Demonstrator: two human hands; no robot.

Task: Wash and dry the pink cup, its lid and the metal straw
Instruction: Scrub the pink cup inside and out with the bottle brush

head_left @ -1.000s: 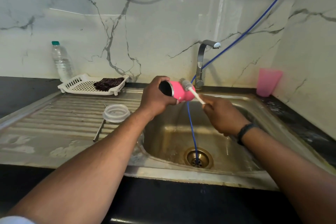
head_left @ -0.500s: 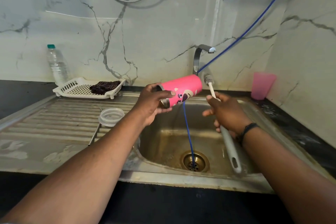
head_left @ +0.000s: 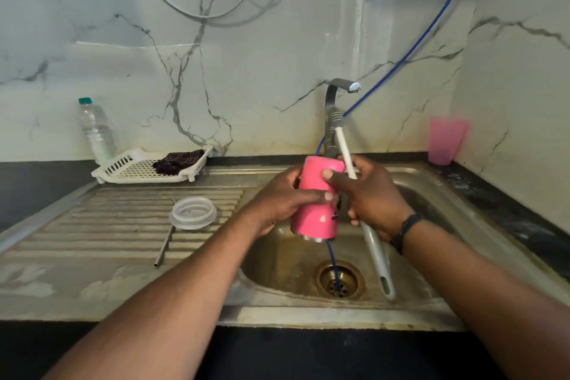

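Note:
The pink cup is upside down above the sink basin, its metal rim pointing down. My left hand grips its side. My right hand holds a white bottle brush by the handle, bristles up near the tap, while its thumb presses the cup's upper part. The clear lid lies on the ribbed draining board. The metal straw lies just in front of the lid, partly under it.
The tap stands behind the cup, and a blue hose runs from the wall down into the drain. A white rack with a dark cloth, a water bottle and a pink tumbler stand along the back.
The cup has turned from lying sideways to upside down with its rim facing the basin. My right hand moved in against it, thumb on the cup, brush still in hand.

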